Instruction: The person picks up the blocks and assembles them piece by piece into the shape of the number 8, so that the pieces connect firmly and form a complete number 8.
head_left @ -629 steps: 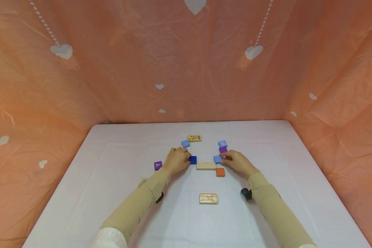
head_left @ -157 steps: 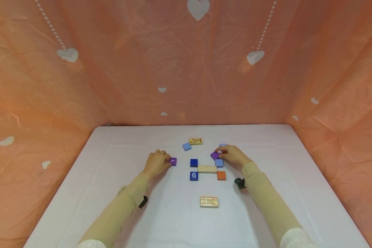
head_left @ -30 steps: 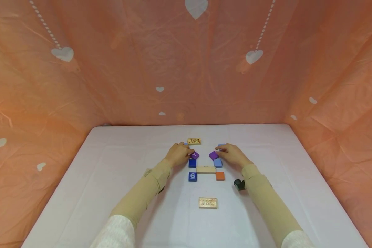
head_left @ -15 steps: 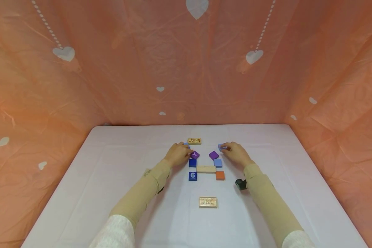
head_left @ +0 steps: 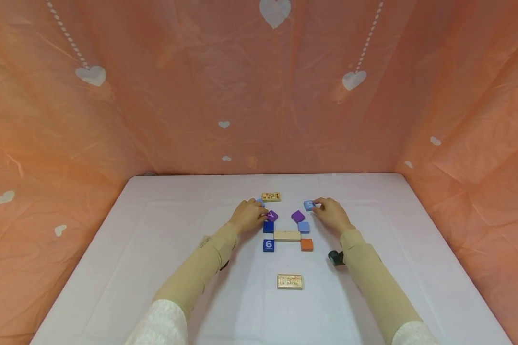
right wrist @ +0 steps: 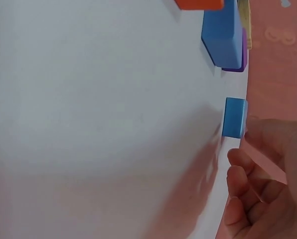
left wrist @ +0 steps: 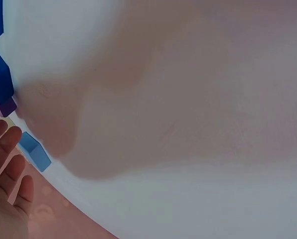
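My left hand (head_left: 247, 215) pinches the left corner of a purple letter block (head_left: 272, 216), marked Y, which lies turned like a diamond. Beyond those fingers, a light blue block (left wrist: 35, 152) is partly hidden in the head view. On the right, finger and thumb of my right hand (head_left: 333, 214) hold the right edge of a light blue number block (head_left: 309, 205). In the right wrist view, the other fingers (right wrist: 236, 178) curl below that block. Between the hands lies a plain purple block (head_left: 298, 216), also turned diamond-wise, touching another light blue block (head_left: 303, 227).
A dark blue block (head_left: 268, 227), a blue block marked 6 (head_left: 268, 245) and an orange block (head_left: 307, 245) surround a plain wooden domino (head_left: 287, 235). Patterned wooden dominoes lie behind (head_left: 271, 197) and in front (head_left: 290, 281). An orange curtain (head_left: 259, 105) borders the white table (head_left: 177, 201).
My right hand has left the plain purple block and moved back to the light blue number block, turning it slightly. My left hand stays at the Y block, brought in from the left earlier.
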The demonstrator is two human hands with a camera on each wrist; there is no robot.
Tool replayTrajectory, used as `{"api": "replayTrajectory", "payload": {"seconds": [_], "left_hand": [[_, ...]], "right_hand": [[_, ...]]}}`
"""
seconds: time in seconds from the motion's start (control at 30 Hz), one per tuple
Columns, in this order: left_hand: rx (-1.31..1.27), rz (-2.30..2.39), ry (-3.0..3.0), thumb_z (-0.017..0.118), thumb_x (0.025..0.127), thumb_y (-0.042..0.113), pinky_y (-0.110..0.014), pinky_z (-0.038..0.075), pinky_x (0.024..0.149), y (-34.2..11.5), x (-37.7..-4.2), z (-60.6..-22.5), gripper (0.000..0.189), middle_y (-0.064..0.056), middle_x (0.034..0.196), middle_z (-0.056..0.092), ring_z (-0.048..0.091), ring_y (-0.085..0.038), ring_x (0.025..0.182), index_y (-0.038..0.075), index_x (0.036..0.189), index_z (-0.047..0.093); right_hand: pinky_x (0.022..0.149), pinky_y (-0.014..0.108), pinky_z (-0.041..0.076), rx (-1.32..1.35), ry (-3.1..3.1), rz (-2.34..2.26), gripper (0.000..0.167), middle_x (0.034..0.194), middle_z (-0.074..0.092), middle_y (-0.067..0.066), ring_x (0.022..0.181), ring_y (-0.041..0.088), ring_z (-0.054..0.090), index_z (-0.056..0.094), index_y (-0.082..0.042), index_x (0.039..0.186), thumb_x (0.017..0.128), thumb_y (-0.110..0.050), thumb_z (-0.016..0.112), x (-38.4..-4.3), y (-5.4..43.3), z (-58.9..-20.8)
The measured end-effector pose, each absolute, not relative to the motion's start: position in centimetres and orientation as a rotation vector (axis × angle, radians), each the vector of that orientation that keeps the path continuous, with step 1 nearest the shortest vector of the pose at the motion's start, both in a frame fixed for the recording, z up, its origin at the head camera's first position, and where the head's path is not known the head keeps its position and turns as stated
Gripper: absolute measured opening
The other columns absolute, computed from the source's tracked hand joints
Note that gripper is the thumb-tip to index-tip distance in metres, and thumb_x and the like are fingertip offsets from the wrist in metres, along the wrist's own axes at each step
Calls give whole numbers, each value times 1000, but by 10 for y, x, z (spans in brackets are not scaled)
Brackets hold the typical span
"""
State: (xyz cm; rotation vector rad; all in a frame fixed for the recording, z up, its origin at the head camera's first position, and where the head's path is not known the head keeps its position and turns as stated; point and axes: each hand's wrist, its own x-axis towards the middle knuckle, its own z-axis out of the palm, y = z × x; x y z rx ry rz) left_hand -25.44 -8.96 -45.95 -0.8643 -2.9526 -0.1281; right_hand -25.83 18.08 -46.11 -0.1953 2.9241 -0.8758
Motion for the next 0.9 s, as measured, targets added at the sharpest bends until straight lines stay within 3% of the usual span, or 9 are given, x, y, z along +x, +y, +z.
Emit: {"api": "replayTrajectory", "payload": {"seconds": [0.27, 0.47, 0.63, 0.9], "left_hand": [[-852, -160, -2984, 57, 92, 29, -40, 47, 87, -90, -255, -460, 23, 0, 103, 67, 56, -18, 94, 20, 108, 70], [-865, -150, -2990, 56, 92, 30, -36, 46, 81, -89, -254, -461, 26, 0, 102, 67, 55, -17, 91, 20, 113, 69], [-868, -137, -2983, 56, 92, 30, -36, 46, 81, -90, -253, -461, 27, 0, 103, 67, 55, -17, 91, 20, 114, 68], [-861, -156, -2984, 55, 93, 28, -46, 45, 94, -91, -252, -463, 31, -2, 108, 66, 57, -20, 95, 23, 123, 62]], "right_hand": [[70, 32, 42, -188, 2907, -884, 33, 93, 57, 13, 80, 23, 50, 59, -6, 121, 93, -22, 54, -261, 179, -461], [73, 34, 44, -259, 2908, -881, 31, 93, 59, 13, 82, 23, 52, 61, -8, 119, 92, -23, 55, -266, 169, -457], [84, 40, 46, -289, 2891, -854, 32, 97, 61, 12, 87, 23, 54, 61, -11, 120, 94, -27, 53, -270, 157, -454], [88, 39, 45, -338, 2833, -826, 33, 95, 59, 9, 83, 20, 51, 60, -14, 124, 96, -29, 49, -279, 137, -447]]}}
